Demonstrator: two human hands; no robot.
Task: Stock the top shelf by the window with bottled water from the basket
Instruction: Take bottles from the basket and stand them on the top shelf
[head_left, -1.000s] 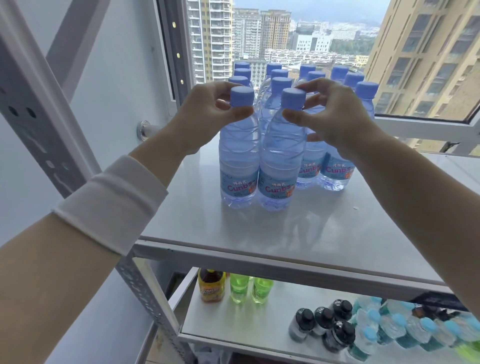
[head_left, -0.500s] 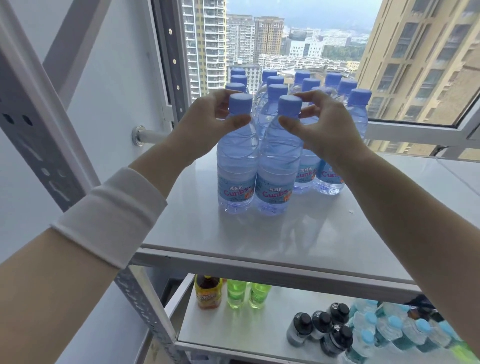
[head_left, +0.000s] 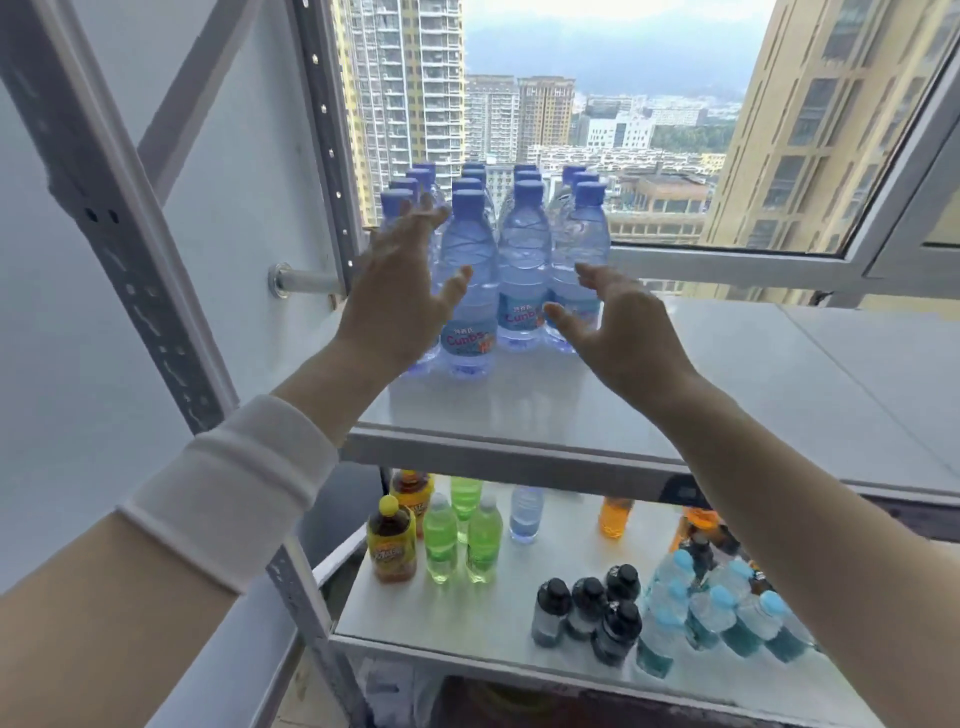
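Note:
Several clear water bottles (head_left: 523, 270) with blue caps and blue labels stand in tight rows on the white top shelf (head_left: 727, 395), at its back left by the window. My left hand (head_left: 400, 291) is open, fingers spread, just in front of the left bottles and hiding part of them. My right hand (head_left: 618, 327) is open too, palm facing left, just in front of the right front bottle. Neither hand holds anything. The basket is not in view.
The lower shelf (head_left: 498, 613) carries brown tea bottles (head_left: 392, 545), green drinks (head_left: 462, 535), black-capped bottles (head_left: 587, 613) and light-blue-capped bottles (head_left: 717, 613). A grey perforated upright (head_left: 130, 260) rises at left. An open window frame (head_left: 779, 260) runs behind the shelf.
Both hands have let go of the two front bottle caps and drawn back and down, fingers spread. The two bottles now stand among the rows. The view has pulled back.

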